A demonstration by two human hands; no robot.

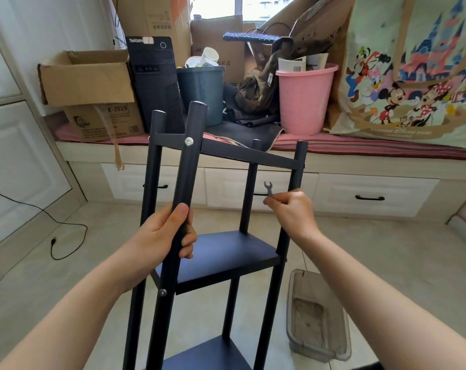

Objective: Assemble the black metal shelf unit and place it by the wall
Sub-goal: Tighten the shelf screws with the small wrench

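The black metal shelf unit [226, 257] stands upright on the tiled floor in front of me, with several tube posts and flat black shelves. A silver bolt head [189, 141] shows on the near-left post at the top shelf rail. My left hand [165, 233] grips that near-left post below the top shelf. My right hand [290, 212] hovers between the two right posts and pinches a small flat wrench [268, 188], its open jaw pointing up. A second bolt [162, 292] sits lower on the same post.
A clear plastic bin [317, 316] lies on the floor at the right of the shelf. Behind stands a window bench with drawers, carrying cardboard boxes [87, 84], a computer tower [154, 81], a dark bucket [201, 92], a pink bucket [304, 100] and a cartoon bag [413, 70]. A black cable [63, 236] trails at left.
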